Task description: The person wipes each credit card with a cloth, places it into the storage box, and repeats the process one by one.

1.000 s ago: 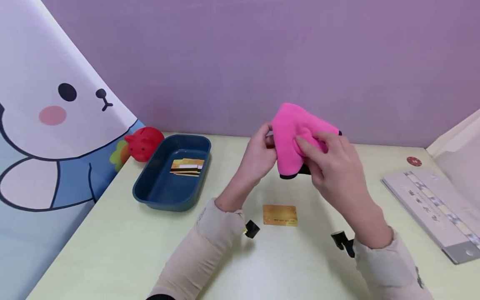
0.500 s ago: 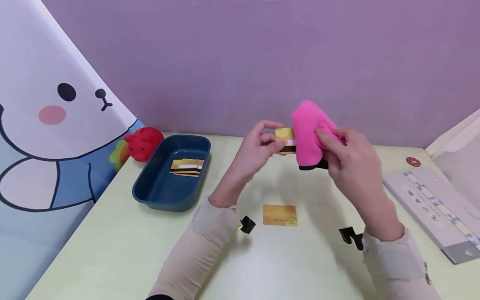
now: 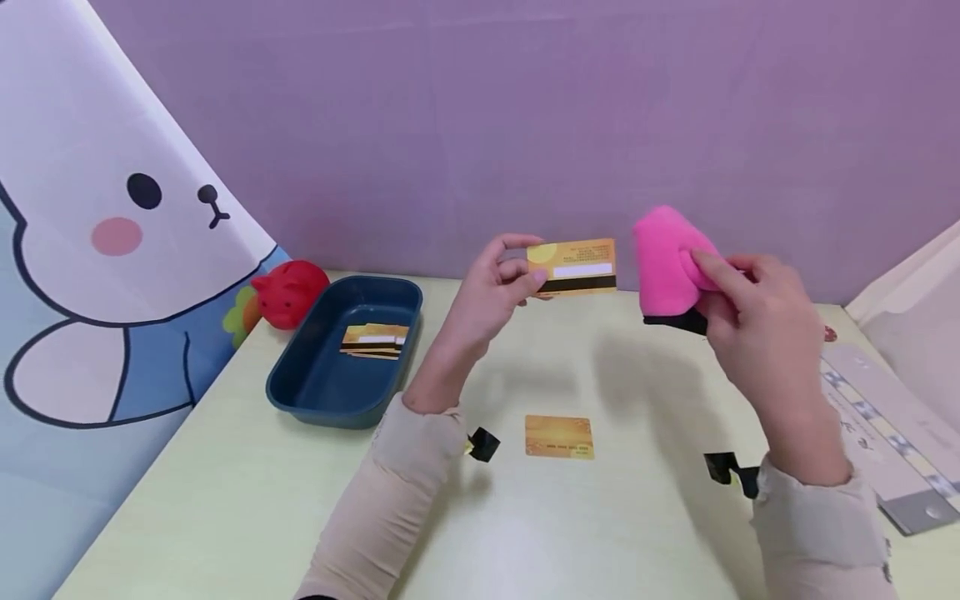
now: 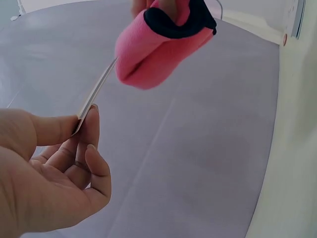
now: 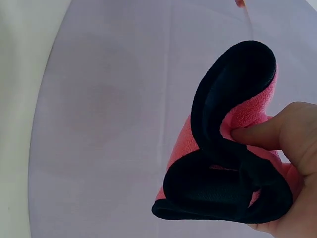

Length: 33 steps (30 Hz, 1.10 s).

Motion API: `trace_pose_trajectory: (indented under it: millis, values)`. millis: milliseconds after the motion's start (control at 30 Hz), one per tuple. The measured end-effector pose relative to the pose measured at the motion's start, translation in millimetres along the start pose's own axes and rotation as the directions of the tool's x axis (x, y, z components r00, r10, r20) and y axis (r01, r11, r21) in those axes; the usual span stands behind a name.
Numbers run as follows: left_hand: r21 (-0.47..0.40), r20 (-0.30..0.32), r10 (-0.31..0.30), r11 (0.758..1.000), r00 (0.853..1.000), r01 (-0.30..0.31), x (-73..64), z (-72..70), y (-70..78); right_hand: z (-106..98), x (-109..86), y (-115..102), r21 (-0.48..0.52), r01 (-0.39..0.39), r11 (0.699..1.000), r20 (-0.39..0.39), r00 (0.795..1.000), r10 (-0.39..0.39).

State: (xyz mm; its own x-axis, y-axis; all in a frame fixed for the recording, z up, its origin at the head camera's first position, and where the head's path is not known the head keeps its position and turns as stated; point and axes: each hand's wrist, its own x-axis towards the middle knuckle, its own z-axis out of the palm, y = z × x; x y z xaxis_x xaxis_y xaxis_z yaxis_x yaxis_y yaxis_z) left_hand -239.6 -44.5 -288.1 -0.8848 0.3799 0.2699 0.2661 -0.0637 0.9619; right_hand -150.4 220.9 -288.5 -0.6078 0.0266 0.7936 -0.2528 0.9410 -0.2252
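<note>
My left hand (image 3: 483, 304) pinches a gold bank card (image 3: 577, 283) between thumb and fingers, above the table's back part. Its magnetic stripe and white strip face the head camera; the left wrist view shows the card (image 4: 96, 91) nearly edge-on. To its right, my right hand (image 3: 776, 350) grips a bunched pink plush cloth (image 3: 663, 271) with black edging. In the head view a gap separates card and cloth. Folds and dark edging of the cloth (image 5: 200, 111) show in the right wrist view, with the thumb pressing into it. Another gold card (image 3: 558, 437) lies on the table below.
A blue tray (image 3: 318, 404) stands at left with a stack of gold cards (image 3: 375, 340) in it. Behind its corner sits a red piggy bank (image 3: 290, 293). At right lie a pale flat box (image 3: 885, 425) and a red chip (image 3: 830, 333), partly hidden by my arm.
The cloth has come off the card and moved right with my right hand. My left hand has shifted slightly left; the card it holds, hidden at first, is now uncovered.
</note>
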Motion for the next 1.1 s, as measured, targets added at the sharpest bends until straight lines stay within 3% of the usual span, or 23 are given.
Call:
trace_pose_trajectory:
  millis: [200,367,500,633,733,833,1100]
  values:
    - [0.016,-0.017,0.019,1.0,1.0,-0.019,-1.5,3.9,-0.3,-8.6,1.8,-13.2,0.063,0.009,0.998,-0.074,0.997,-0.004]
    - [0.072,0.017,0.012,0.997,1.0,-0.013,-1.3,18.4,-6.6,-2.3,2.0,-33.7,0.133,0.177,0.975,-0.112,0.98,-0.163]
    - [0.2,0.051,0.01,0.979,0.999,-0.02,-3.5,29.9,-11.3,10.6,-2.4,-50.9,0.152,0.296,0.943,-0.084,0.955,-0.286]
    - [0.241,0.056,0.045,0.969,0.997,-0.058,-7.7,31.8,-12.3,25.7,-8.3,-63.1,0.156,0.363,0.919,-0.041,0.932,-0.361]
    - [0.14,0.063,0.044,0.989,0.997,-0.052,-9.7,27.7,-11.1,33.5,-12.5,-68.8,0.145,0.373,0.917,-0.019,0.927,-0.374]
    - [0.099,0.061,0.043,0.994,0.997,-0.049,-10.5,24.8,-8.6,35.8,-14.4,-70.9,0.137,0.362,0.922,-0.009,0.931,-0.364]
    - [0.119,0.078,0.062,0.99,0.995,-0.071,-10.1,29.9,-5.2,31.6,-13.7,-70.5,0.112,0.327,0.938,-0.007,0.944,-0.329]
